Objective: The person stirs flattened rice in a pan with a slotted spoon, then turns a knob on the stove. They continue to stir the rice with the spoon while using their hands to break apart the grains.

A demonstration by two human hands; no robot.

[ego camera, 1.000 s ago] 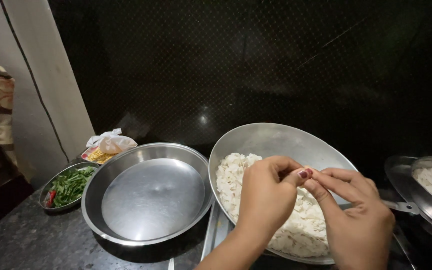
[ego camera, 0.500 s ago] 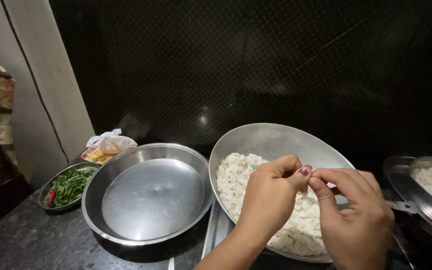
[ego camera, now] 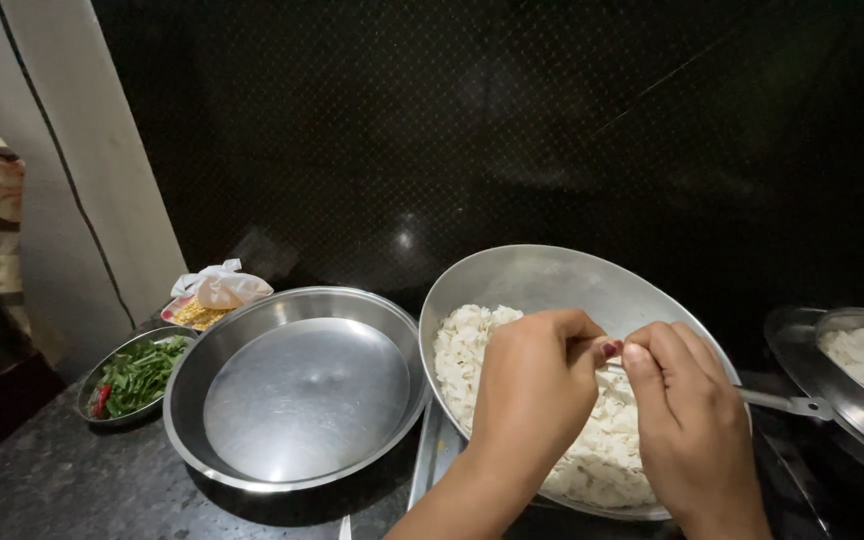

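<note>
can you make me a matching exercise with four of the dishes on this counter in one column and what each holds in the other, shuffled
Things:
1. large round steel pan
2. tilted steel bowl under the hands
3. small steel plate at far left
4. pan at the right edge

Contents:
A. green leaves with a red chilli
B. nothing, bare metal
C. white pieces, with a utensil handle lying across its rim
D. white pieces, with both hands pinching together above them

Pairs: 1-B, 2-D, 3-A, 4-C
</note>
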